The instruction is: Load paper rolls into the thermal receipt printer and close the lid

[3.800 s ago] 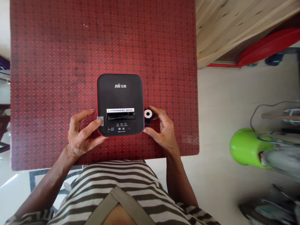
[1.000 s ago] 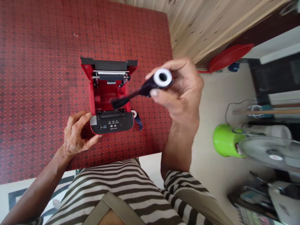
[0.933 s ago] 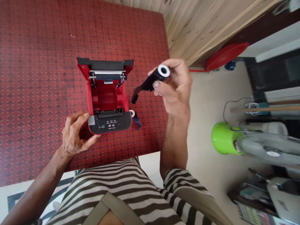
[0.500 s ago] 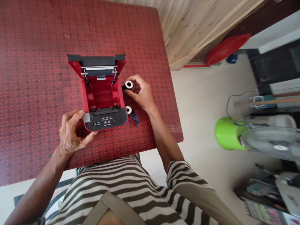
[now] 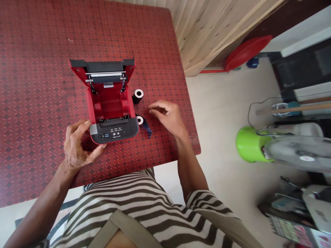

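Note:
A red and black receipt printer (image 5: 115, 132) stands on the patterned table with its lid (image 5: 103, 65) raised. The red paper bay (image 5: 111, 105) inside holds nothing. My left hand (image 5: 77, 146) grips the printer's front left corner, fingers on its side and thumb at the front edge. Two dark-wrapped paper rolls with white ends stand right of the printer: the farther roll (image 5: 138, 96) and the nearer roll (image 5: 140, 120), from which a dark loose strip (image 5: 147, 129) trails. To the right of both, my right hand (image 5: 168, 115) is empty, thumb and fingertips slightly apart.
The red patterned table (image 5: 38, 86) has its right edge just past my right hand. A wooden panel (image 5: 204, 31) is beyond the far right corner. On the floor to the right are a green bucket (image 5: 247, 144), a fan (image 5: 292, 155) and a red round object (image 5: 248, 51).
The printer's lid has gone from closed to raised. My right hand has set a paper roll down right of the printer, let go, and drawn back right. My left hand stays at the printer's corner.

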A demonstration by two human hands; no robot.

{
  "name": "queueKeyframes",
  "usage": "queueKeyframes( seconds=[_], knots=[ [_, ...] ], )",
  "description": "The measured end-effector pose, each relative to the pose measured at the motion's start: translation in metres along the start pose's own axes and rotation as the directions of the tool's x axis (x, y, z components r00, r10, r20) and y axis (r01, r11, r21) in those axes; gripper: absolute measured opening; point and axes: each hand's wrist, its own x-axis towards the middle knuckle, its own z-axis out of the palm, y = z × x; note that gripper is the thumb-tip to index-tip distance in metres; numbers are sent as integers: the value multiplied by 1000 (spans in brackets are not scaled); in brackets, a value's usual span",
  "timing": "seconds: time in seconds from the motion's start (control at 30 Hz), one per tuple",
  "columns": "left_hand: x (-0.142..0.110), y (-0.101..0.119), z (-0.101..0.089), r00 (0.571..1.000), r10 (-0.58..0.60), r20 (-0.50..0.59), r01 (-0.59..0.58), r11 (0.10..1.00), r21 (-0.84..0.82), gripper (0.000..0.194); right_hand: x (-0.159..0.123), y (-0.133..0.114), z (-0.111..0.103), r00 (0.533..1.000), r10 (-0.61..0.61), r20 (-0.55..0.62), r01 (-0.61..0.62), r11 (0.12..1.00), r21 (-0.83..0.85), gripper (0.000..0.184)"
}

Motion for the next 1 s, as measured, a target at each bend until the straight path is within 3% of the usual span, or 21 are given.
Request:
queueKeyframes(
  seconds=[0.1, 0.2, 0.33, 0.43, 0.53, 0.63, 0.77, 0.87, 1.0],
  knots=[
    [0, -1, 0, 1000, -7, 7, 7, 1000, 16, 91, -12, -5, -1, 977, 3, 211, -6, 1000, 13, 28],
    [0, -1, -1, 1000, -25, 15, 24, 1000, 19, 89, -10, -9, 10, 954, -47, 297, 48, 999, 1, 43],
    [1, 1, 0, 1000, -15, 11, 15, 1000, 11, 90, -5, -6, 22, 951, -77, 298, 77, 997, 13, 30],
    [1, 2, 0, 1000, -11, 4, 11, 1000, 3, 91, -12, -9, 10, 972, -60, 226, 43, 996, 80, 27],
    [2, 3, 0, 1000, -20, 12, 20, 1000, 0, 90, -18, -35, -17, 988, -74, 133, 60, 992, 108, 38],
    [2, 3, 1, 1000, -19, 11, 19, 1000, 3, 88, -9, -80, -32, 959, -219, 178, 231, 972, -47, 42],
    [0, 2, 2, 999, -50, 6, 50, 999, -9, 84, 21, -126, -6, 892, -309, 330, 415, 849, -327, 27],
    [-2, 3, 3, 997, -70, 23, 70, 997, -27, 87, 40, -135, 27, 851, -278, 445, 484, 743, -462, 23],
    [-1, 4, 3, 999, -33, 15, 34, 999, -36, 87, 52, -136, 52, 843, -174, 510, 483, 663, -573, 28]
  ],
)
